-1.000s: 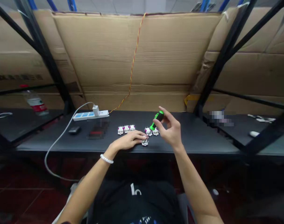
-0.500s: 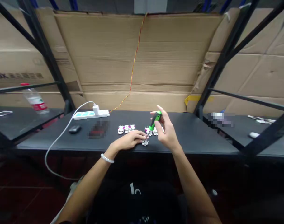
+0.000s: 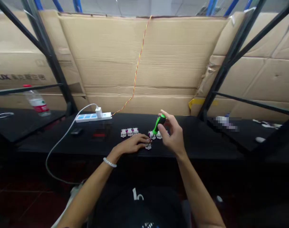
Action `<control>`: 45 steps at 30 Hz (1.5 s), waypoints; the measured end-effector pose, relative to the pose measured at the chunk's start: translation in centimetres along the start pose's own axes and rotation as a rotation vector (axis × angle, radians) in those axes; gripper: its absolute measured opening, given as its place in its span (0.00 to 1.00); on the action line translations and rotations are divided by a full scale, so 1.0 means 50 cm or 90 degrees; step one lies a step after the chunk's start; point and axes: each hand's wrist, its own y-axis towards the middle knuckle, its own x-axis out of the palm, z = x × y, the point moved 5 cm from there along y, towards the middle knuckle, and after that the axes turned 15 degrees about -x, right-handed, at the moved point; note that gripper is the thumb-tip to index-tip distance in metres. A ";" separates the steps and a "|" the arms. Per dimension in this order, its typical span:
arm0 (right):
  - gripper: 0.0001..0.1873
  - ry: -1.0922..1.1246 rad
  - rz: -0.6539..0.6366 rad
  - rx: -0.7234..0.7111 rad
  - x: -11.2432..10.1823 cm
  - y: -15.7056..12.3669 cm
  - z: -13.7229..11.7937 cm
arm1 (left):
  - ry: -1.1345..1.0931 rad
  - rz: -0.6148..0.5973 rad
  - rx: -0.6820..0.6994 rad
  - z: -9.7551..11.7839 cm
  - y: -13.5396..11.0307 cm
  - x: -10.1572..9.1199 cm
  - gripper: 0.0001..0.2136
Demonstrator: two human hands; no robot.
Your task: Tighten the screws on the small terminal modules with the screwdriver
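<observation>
My right hand pinches the green and black handle of a small screwdriver, whose shaft slants down and left onto a small white part near the front edge of the black table. My left hand lies on the table with its fingertips pressed against that part. A row of three white and pink parts sits just behind my left hand. More of the same parts lie under my right hand.
A white power strip with a plugged charger and white cable lies at the back left, a small dark object near it. A plastic bottle stands on the left shelf. Cardboard walls and black frame bars surround the table.
My right hand's fingers have shifted round the screwdriver handle, which stays tilted over the same part. My left hand has stayed put. The view has shifted slightly.
</observation>
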 end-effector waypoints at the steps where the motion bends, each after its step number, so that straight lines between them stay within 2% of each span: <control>1: 0.24 -0.030 0.016 -0.003 -0.002 0.001 -0.003 | 0.004 -0.001 0.000 -0.001 0.000 0.001 0.14; 4: 0.20 -0.076 0.057 0.004 -0.008 0.002 -0.012 | 0.012 0.002 -0.001 -0.004 0.001 0.001 0.14; 8: 0.24 0.019 -0.018 0.016 0.006 0.002 -0.021 | 0.008 -0.002 0.004 -0.004 0.001 0.002 0.15; 10: 0.24 0.024 -0.026 0.015 0.007 0.003 -0.024 | 0.008 0.000 0.003 -0.004 0.001 0.002 0.14; 14: 0.18 -0.061 0.049 0.005 -0.010 0.006 -0.021 | 0.006 0.008 -0.002 -0.003 -0.001 0.000 0.14; 16: 0.15 -0.052 0.043 -0.007 -0.011 0.007 -0.015 | 0.005 0.007 -0.006 -0.001 -0.002 -0.001 0.14; 20: 0.20 0.012 -0.006 -0.020 -0.001 0.002 -0.003 | 0.008 0.005 -0.012 0.001 -0.001 -0.001 0.14; 24: 0.27 0.003 0.034 0.004 -0.001 -0.006 0.006 | 0.010 0.005 -0.012 0.001 0.000 0.000 0.14; 30: 0.23 -0.034 0.032 -0.006 0.001 -0.003 -0.001 | 0.004 0.008 -0.012 -0.001 -0.001 0.000 0.15; 35: 0.20 -0.052 0.075 -0.002 -0.005 -0.002 -0.007 | 0.001 0.009 -0.013 -0.001 -0.001 0.000 0.14; 40: 0.22 0.006 0.007 -0.002 -0.001 0.001 -0.016 | -0.005 0.005 -0.010 0.000 0.000 -0.001 0.15; 45: 0.16 -0.105 0.080 -0.005 -0.020 0.003 -0.018 | -0.002 0.006 -0.020 -0.002 -0.001 -0.001 0.15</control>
